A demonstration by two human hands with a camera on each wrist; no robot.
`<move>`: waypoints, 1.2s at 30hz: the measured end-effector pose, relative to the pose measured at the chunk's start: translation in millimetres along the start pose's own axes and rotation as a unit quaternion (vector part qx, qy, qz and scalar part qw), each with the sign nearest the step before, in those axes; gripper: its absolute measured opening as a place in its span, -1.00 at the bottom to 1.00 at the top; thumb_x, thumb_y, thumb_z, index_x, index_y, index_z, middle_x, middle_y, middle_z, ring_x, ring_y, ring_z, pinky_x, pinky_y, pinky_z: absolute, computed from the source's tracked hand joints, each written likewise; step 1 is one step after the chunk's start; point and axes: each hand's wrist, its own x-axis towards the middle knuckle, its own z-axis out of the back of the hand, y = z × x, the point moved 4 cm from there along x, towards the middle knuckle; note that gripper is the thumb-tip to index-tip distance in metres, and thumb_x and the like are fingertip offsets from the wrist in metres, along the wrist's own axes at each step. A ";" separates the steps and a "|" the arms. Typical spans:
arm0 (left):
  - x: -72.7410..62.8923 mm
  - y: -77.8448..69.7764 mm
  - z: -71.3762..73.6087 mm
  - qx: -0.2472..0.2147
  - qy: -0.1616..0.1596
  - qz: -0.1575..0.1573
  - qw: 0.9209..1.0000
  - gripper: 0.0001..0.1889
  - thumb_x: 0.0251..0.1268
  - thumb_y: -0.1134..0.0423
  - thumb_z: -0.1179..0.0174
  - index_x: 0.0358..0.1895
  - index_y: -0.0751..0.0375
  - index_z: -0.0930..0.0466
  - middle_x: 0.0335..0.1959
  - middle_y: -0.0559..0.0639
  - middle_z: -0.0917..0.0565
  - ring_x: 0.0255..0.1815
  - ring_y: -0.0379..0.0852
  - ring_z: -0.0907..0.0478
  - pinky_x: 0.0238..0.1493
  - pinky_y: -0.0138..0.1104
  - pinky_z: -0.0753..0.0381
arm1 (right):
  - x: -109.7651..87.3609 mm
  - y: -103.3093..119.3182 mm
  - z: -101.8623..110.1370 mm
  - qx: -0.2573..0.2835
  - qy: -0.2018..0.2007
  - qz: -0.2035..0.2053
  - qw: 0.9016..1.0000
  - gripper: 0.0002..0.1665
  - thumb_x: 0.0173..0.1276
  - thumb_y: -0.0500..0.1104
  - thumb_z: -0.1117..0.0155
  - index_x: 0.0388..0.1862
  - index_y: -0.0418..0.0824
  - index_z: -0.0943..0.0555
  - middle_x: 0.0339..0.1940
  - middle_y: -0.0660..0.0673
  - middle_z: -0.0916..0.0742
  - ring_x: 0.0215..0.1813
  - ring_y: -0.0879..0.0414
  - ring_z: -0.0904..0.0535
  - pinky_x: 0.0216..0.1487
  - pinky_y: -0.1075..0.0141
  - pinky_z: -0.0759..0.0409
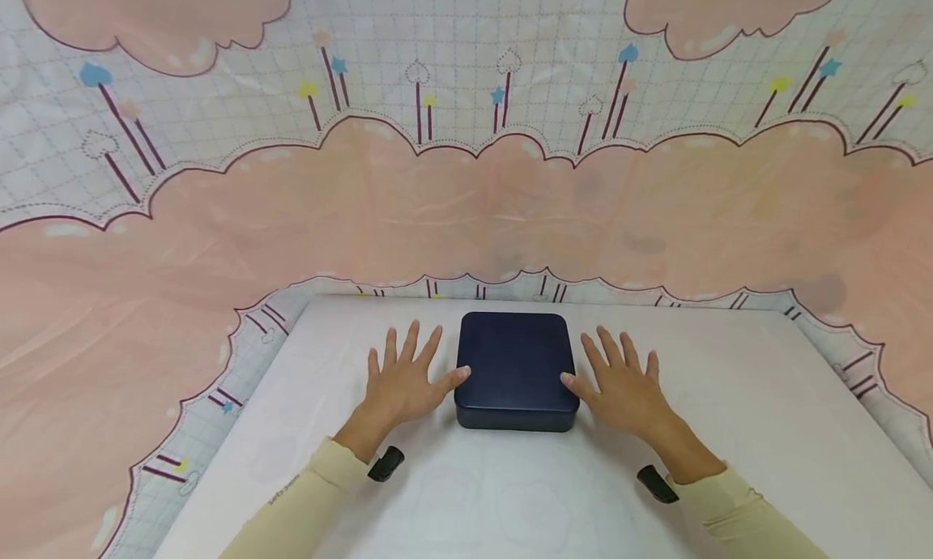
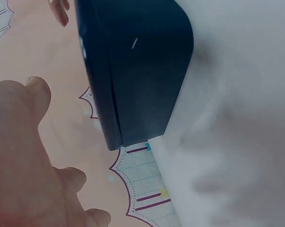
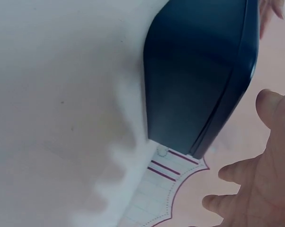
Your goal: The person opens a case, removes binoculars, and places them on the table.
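Note:
A dark navy box (image 1: 516,360) with rounded corners and a lid seam lies flat on the white table. To its left, my left hand (image 1: 404,386) is spread with straight fingers, the thumb tip overlapping the box's left edge in the head view. My right hand (image 1: 627,390) mirrors it on the other side, fingers fanned out and thumb at the right edge. Both wrist views show the box's side wall (image 2: 142,80) and the hands held above table height, palms facing down. Neither hand grips anything.
The white table (image 1: 503,502) reaches back to a hanging cloth (image 1: 466,211) printed with pink clouds, stars and hearts. That cloth also drapes along the left and right table edges. A dark wrist strap piece (image 1: 386,464) sits below each hand, beside the pale sleeves (image 1: 302,502).

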 end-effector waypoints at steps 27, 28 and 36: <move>6.9 1.5 -32.7 -0.052 0.010 -0.018 0.998 0.00 0.40 -0.50 -0.01 0.72 -0.05 0.05 0.76 0.21 0.09 0.74 0.43 0.25 0.65 0.37 0.16 | -0.8 0.4 -18.5 0.074 0.049 -0.005 0.996 0.00 0.62 0.39 0.10 0.72 -0.25 -0.06 0.74 -0.40 -0.09 0.70 -0.51 0.08 0.49 -0.63 0.15; 7.4 1.6 -34.1 -0.057 0.012 -0.021 0.998 0.00 0.41 -0.49 -0.01 0.72 -0.02 0.05 0.75 0.23 0.07 0.73 0.45 0.23 0.65 0.37 0.13 | -0.7 0.3 -19.6 0.084 0.054 -0.004 0.995 0.00 0.63 0.38 0.11 0.71 -0.27 -0.05 0.73 -0.41 -0.09 0.69 -0.51 0.07 0.50 -0.62 0.13; 10.2 1.6 -41.2 -0.158 0.053 -0.019 0.986 0.09 0.38 -0.47 -0.11 0.72 0.11 0.09 0.73 0.25 -0.01 0.73 0.39 0.10 0.64 0.30 -0.04 | -0.6 3.5 -24.2 0.232 0.081 -0.008 0.969 -0.05 0.68 0.27 0.10 0.68 -0.39 -0.05 0.70 -0.47 -0.15 0.70 -0.47 0.02 0.62 -0.41 -0.03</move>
